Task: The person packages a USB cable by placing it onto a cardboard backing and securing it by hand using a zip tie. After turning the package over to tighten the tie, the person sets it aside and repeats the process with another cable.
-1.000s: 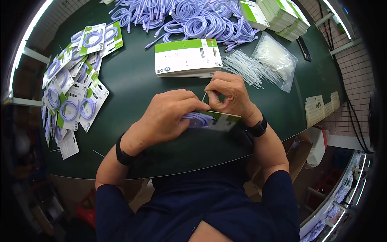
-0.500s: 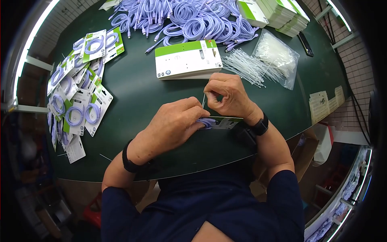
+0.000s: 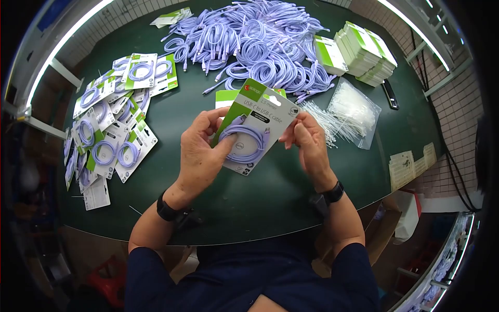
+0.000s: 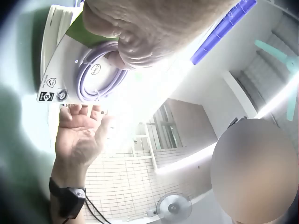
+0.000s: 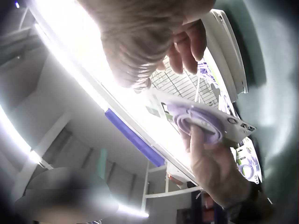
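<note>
"One card (image 3: pixel 254 127), tilted, is up above the worktop (image 3: pixel 260 208), a lilac coil (image 3: pixel 262 143) on its face. Which hand has it?"

"Left hand (image 3: pixel 202 148): it grips the card's left side, thumb across the front on the coil, fingers going behind"

"And the right hand (image 3: pixel 310 148)?"

"Just beside the card's right edge, fingers relaxed, gripping nothing I can make out; whether a fingertip touches the card, I cannot tell"

"What lies around the card?"

"Left of it, coil-bearing cards (image 3: pixel 102 112) in a loose pile; beyond it, a heap of cables (image 3: pixel 254 41); partly hidden behind it, a card stack (image 3: pixel 223 98); to its right, white ties (image 3: pixel 323 124) and a bag (image 3: pixel 356 109)"
</note>
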Demonstrator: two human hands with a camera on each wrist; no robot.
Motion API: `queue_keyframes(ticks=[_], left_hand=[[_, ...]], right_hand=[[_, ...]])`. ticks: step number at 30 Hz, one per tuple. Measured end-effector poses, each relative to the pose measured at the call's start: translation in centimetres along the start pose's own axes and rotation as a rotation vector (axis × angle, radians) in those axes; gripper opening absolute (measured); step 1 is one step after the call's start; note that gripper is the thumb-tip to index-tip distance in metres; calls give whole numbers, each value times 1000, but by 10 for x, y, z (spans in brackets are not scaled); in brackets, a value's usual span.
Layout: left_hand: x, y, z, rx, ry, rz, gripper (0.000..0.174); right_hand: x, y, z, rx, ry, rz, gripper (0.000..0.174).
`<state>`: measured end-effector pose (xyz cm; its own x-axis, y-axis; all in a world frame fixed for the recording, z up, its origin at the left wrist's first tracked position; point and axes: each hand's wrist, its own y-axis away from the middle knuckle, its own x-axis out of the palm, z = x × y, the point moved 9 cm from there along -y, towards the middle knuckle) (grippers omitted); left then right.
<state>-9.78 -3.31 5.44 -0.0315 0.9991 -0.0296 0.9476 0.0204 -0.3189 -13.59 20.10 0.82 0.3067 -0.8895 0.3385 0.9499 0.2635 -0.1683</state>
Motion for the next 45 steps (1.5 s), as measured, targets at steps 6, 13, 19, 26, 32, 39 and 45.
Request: queue_keyframes(ticks=[6,13,19,26,32,39,45], left_hand=[[8,6,17,-94,47,10,41],[18,14,37,-254,228,43,34],[23,17,44,-254,204,14,39],[33,16,0,136,-228,26,52],[51,23,-2,295,-518,188,48],[39,19,6,309,-429,61,35],[34,20,4,271,-384,5,31]], right_hand=[[50,13,-14,-17,266,27,37],[43,8,-2,7,274,41,26],[33,16,-7,-11,615,-22,24],[43,7,-2,-38,234,-21,32],[35,11,-11,-71,265,-173,34],[43,11,-2,-80,270,-147,49],[44,8,-6,-85,135,-79,55]])
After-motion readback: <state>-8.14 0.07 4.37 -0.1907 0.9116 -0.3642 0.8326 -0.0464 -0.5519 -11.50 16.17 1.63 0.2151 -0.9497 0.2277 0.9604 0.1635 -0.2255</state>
